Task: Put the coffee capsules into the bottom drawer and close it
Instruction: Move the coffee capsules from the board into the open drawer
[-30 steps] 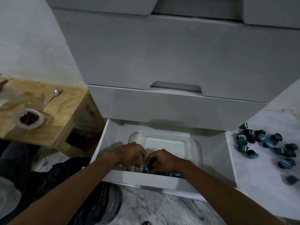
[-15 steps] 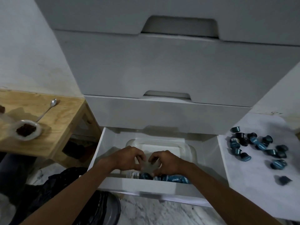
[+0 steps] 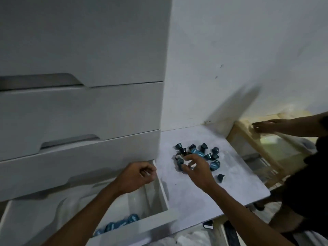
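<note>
A: Head view: fetching more coffee capsules (image 3: 197, 155), heaped on the white slab (image 3: 230, 189) at 1 o'clock of the open bottom drawer (image 3: 156, 222); some already inside

B: Right hand (image 3: 196, 168) spread over the heap, perhaps touching. Left hand (image 3: 137, 176) curled, seemingly empty. Next: pinch, carry to 7 o'clock. Another person's hand (image 3: 266, 126) at 3 o'clock, well clear

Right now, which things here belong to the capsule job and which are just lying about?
Job: coffee capsules on the white surface, capsules in the drawer, open bottom drawer, right hand, left hand.
Lying about: upper drawers, wooden frame, another person's hand.
</note>
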